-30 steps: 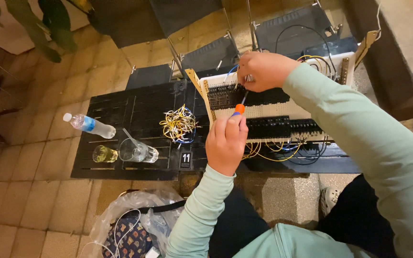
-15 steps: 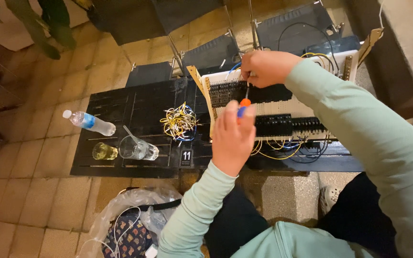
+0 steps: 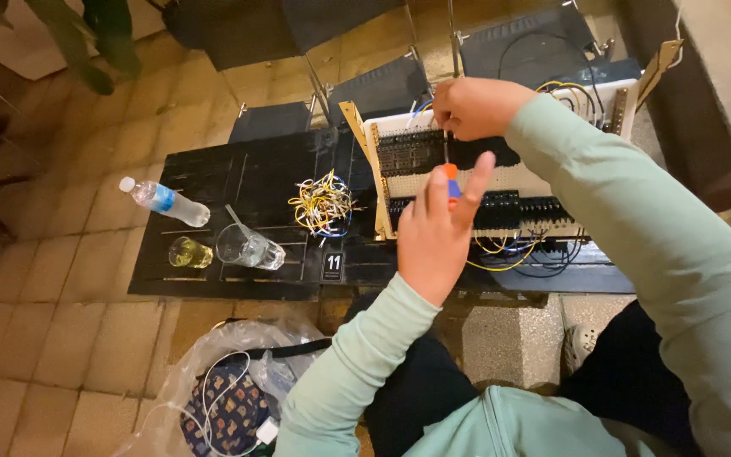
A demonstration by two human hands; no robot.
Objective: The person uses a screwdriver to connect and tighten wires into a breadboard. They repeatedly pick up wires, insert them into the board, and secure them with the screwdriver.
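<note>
A: Screwdriver, orange and blue handle, sits at the centre of the frame, its thin shaft pointing up toward the upper black terminal row on the white wiring board.

B: Grip?

A: Left hand has the handle between thumb and fingers, back of the hand to the camera; index finger sticks out straight, up and to the right, the others curl round the handle. Right hand is at the upper centre, fingers pinched down together at the shaft's tip on the terminal row. Whether they pinch the shaft or a wire, cannot tell.

B: Board itself?

A: It stands on the right part of the black table, two rows of black terminal blocks across it. Yellow, blue and black wires hang out below its lower edge; more loop at its upper right corner.

B: Surroundings, leftward?

A: Loose bundle of yellow wire pieces just left of the board. Further left a clear glass, a small glass of yellowish liquid and a plastic water bottle lying on its side. Small black number card at the table's near edge. Clear plastic bag on the tiled floor, lower left.
</note>
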